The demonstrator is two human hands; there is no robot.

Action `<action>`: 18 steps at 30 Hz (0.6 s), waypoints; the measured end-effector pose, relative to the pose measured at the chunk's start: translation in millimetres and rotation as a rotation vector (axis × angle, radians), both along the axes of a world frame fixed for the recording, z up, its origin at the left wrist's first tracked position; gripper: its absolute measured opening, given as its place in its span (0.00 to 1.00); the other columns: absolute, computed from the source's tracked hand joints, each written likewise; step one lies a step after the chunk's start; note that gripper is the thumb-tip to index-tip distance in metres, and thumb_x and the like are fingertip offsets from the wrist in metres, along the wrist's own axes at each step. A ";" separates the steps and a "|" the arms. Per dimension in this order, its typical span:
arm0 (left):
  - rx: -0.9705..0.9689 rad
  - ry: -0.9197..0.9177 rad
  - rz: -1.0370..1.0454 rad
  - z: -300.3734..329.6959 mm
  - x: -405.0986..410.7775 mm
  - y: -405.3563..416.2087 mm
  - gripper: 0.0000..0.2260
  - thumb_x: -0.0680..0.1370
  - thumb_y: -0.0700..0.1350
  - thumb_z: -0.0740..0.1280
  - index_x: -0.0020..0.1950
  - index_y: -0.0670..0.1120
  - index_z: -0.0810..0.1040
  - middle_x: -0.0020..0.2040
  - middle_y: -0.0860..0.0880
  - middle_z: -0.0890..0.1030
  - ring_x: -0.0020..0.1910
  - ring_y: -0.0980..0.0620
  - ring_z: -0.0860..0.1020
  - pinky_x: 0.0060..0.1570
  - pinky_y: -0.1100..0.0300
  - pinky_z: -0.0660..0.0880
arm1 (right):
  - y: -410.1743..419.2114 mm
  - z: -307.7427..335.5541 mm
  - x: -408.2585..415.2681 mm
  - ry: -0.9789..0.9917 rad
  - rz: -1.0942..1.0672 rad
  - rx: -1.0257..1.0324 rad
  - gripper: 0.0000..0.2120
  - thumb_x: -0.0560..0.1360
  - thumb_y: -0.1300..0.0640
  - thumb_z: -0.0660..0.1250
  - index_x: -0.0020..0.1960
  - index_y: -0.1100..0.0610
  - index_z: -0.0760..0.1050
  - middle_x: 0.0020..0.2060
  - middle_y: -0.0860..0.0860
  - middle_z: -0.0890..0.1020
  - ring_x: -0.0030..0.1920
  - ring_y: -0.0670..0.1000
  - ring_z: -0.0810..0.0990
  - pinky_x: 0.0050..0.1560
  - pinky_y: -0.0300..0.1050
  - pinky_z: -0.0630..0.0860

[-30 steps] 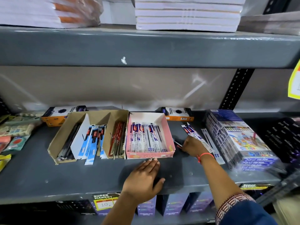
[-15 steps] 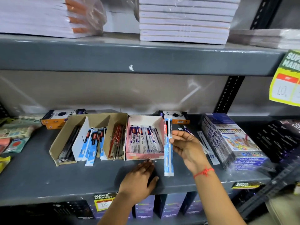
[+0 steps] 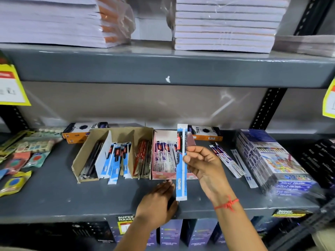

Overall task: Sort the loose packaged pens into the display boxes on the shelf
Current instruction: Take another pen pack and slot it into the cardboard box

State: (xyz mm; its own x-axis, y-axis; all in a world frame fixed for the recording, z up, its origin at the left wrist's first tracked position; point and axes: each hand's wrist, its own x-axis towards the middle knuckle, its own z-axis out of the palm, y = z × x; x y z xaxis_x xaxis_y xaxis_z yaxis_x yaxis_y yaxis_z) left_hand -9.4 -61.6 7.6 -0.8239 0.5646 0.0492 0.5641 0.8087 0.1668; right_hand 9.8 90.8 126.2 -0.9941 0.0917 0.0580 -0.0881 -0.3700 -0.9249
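My right hand [image 3: 204,165] holds a long blue-and-white packaged pen [image 3: 181,167] upright in front of the pink display box [image 3: 159,175], which contains purple-and-white pen packs. My left hand [image 3: 157,201] rests flat on the grey shelf [image 3: 54,196] just below that box, fingers apart, holding nothing. Left of it stands a brown cardboard display box [image 3: 79,163] with black pens, blue-and-white packs and red packs in separate sections. Several loose packaged pens [image 3: 228,160] lie on the shelf to the right of my right hand.
Boxed colour pencil sets [image 3: 272,160] stand stacked at the right. Two orange-and-white boxes [image 3: 79,132] lie at the back. Small carded items [image 3: 23,156] cover the left of the shelf. The upper shelf carries notebook stacks [image 3: 224,24]. Yellow price tags [image 3: 10,86] hang at both sides.
My right hand picked a blue-and-white pen pack from the loose pile at the right and lifted it upright in front of the pink box. My left hand stayed on the shelf.
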 end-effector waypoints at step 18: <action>0.053 0.034 0.165 6.5 -10.4 -95.1 0.39 0.70 0.64 0.33 0.76 0.54 0.61 0.73 0.55 0.65 0.67 0.53 0.68 0.57 0.60 0.68 | -130.0 -2.3 -100.2 -0.181 0.090 0.305 0.18 0.71 0.77 0.62 0.30 0.58 0.71 0.23 0.50 0.76 0.26 0.45 0.75 0.29 0.35 0.74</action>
